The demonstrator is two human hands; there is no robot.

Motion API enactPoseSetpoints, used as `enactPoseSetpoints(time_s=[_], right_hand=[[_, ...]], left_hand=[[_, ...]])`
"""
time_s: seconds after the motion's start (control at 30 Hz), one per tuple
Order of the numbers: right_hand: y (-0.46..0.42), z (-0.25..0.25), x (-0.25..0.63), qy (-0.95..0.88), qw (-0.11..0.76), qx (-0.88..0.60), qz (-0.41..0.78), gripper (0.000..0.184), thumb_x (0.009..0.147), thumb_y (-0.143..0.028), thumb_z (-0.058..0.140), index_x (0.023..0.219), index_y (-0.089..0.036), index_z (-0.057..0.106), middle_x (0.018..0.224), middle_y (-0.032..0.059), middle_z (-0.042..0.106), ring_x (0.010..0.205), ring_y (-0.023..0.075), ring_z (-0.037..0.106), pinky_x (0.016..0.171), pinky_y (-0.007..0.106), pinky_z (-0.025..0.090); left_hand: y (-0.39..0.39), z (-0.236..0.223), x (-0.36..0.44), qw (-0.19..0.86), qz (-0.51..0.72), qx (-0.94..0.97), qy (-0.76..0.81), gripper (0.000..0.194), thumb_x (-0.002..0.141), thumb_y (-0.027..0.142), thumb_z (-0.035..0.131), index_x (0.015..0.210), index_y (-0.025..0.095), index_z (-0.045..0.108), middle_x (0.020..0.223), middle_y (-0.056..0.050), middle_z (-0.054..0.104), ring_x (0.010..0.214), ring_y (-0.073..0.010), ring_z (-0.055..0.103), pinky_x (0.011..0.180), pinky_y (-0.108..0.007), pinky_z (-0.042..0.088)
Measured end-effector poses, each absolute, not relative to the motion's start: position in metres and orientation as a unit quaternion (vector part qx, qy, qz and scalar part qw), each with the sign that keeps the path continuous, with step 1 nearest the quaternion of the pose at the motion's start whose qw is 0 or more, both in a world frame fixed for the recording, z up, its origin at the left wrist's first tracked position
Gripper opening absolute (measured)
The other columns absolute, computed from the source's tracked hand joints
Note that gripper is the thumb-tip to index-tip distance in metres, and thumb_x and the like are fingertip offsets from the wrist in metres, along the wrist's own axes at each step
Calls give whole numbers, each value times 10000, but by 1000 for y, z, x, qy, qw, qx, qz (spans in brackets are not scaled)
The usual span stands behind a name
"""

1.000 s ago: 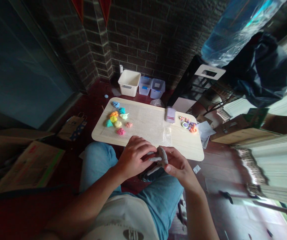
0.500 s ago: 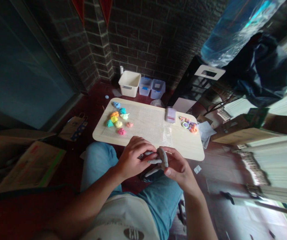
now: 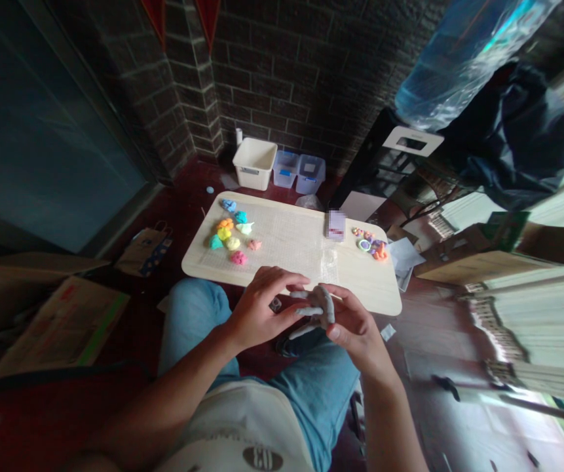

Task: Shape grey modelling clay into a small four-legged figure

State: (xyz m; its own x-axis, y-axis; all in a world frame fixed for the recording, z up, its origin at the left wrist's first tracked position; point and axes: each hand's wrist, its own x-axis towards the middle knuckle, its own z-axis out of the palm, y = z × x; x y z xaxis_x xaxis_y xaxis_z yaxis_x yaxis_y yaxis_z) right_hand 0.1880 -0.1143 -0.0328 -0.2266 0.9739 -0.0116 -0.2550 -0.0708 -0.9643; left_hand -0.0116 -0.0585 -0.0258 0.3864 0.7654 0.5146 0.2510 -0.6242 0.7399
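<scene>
Over my lap, my right hand (image 3: 353,324) holds a grey clay figure (image 3: 327,305), its thumb in front and its fingers behind. The figure has a thick curved body with several thin prongs pointing left. My left hand (image 3: 262,308) is beside those prongs, thumb and forefinger spread apart. Its thumb tip lies close by the middle prong; whether they touch I cannot tell. Bright clay lumps, among them a pink lump (image 3: 238,257) and an orange lump (image 3: 225,224), lie on the left of the low table (image 3: 365,292).
Small coloured clay pieces (image 3: 380,251) and a pale box-like item (image 3: 335,226) are on the table's right part. Behind it stand a white basket (image 3: 255,177) and two clear bins (image 3: 310,180). Cardboard boxes (image 3: 60,321) are on the left; a water dispenser (image 3: 412,141) stands at the right.
The left thumb and forefinger have parted from around the prongs. My right hand and the grey figure have shifted slightly right, showing more of the prongs.
</scene>
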Motion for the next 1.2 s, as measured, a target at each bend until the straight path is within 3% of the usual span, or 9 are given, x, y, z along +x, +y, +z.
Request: enactPoseSetpoints(time_s=[0.07, 0.23, 0.33, 0.57, 0.63, 0.73, 0.8, 1.2], right_hand=[[-109, -35, 198, -455, 513, -409, 602, 549, 756, -392, 786, 1248, -319, 554, 1204, 60, 679, 1071, 258, 655, 928, 441, 517], [-78, -46, 260, -424, 529, -579, 453, 469, 751, -410, 765, 1166, -270, 599, 1131, 79, 707, 1003, 255, 662, 747, 370, 533], [-46, -58, 307, -408, 487, -668, 387, 561, 691, -519, 761, 1157, -250, 600, 1098, 89, 719, 1013, 270, 669, 725, 339, 516], [47, -101, 391, -419, 435, -735, 309, 757, 540, -588, 819, 1136, -198, 563, 1109, 143, 694, 956, 298, 679, 712, 375, 526], [73, -117, 406, -436, 411, -745, 294, 715, 595, -559, 817, 1146, -183, 560, 1092, 128, 683, 940, 277, 675, 730, 387, 544], [110, -144, 423, -466, 365, -757, 276, 443, 849, -428, 681, 1184, -161, 569, 1125, 91, 648, 949, 216, 657, 795, 396, 560], [130, -161, 432, -485, 329, -765, 266, 338, 925, -352, 603, 1202, -162, 575, 1171, 80, 626, 980, 203, 644, 834, 409, 558], [181, -200, 444, -529, 145, -809, 211, 358, 928, -346, 599, 1239, -172, 563, 1236, 88, 603, 1046, 225, 628, 878, 440, 545]], left_hand=[[-56, -31, -15, 311, 440, 764, 354, 355, 835, 245, 679, 1170, 224, 564, 976, -34, 683, 948, -173, 614, 886, -329, 469], [-48, -53, -21, 329, 419, 746, 398, 339, 874, 192, 601, 1206, 232, 547, 1005, -30, 669, 947, -155, 612, 929, -333, 469], [-45, -70, -20, 332, 381, 753, 421, 331, 873, 209, 597, 1200, 235, 551, 998, -33, 678, 929, -162, 625, 925, -349, 477], [-47, -99, -3, 358, 298, 779, 420, 358, 822, 138, 606, 1154, 269, 574, 953, -3, 703, 891, -169, 658, 892, -373, 515], [-46, -105, 0, 368, 279, 778, 425, 396, 802, 108, 605, 1155, 284, 581, 943, 4, 701, 901, -174, 657, 887, -376, 523], [-40, -115, 1, 376, 259, 774, 439, 437, 783, 84, 602, 1162, 299, 585, 944, 8, 699, 910, -180, 653, 872, -376, 533], [-34, -121, 0, 377, 253, 769, 450, 451, 777, 78, 599, 1167, 304, 582, 950, 10, 700, 906, -180, 655, 869, -380, 538], [-9, -145, -14, 386, 232, 749, 485, 463, 781, 81, 583, 1187, 303, 584, 960, 5, 700, 892, -177, 666, 875, -384, 541]])
